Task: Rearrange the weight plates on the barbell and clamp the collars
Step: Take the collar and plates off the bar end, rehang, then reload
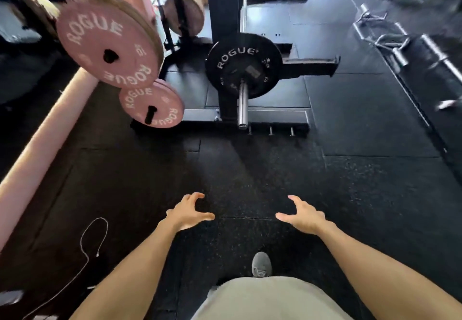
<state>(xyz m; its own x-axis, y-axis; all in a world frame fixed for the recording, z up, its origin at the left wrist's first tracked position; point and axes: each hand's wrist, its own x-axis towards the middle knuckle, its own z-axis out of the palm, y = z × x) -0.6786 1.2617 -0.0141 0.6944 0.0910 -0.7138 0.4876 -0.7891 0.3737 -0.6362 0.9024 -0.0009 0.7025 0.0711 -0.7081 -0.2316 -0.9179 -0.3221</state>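
Black weight plate [243,65]: round, matte, white "ROGUE" lettering, seated on the barbell sleeve [242,106], a smooth chromed steel cylinder projecting toward the camera. No collar is seen on the bare sleeve. The plate sits ahead of the hands, well apart from them.

Left hand [186,213]: raised over the floor, fingers spread and slightly hooked; grip open, holding nothing. Right hand [303,216]: same posture, grip open, holding nothing.

Left of the barbell, a large pink plate [107,42] and a smaller pink plate [152,106], both round with white "ROGUE" lettering, hang on storage pegs. Black steel rack base [262,117] lies under the sleeve. Floor [275,169]: black speckled rubber tiles with visible seams. A thin cord [93,234] lies looped on it at lower left. One grey shoe [261,264] shows below the hands.
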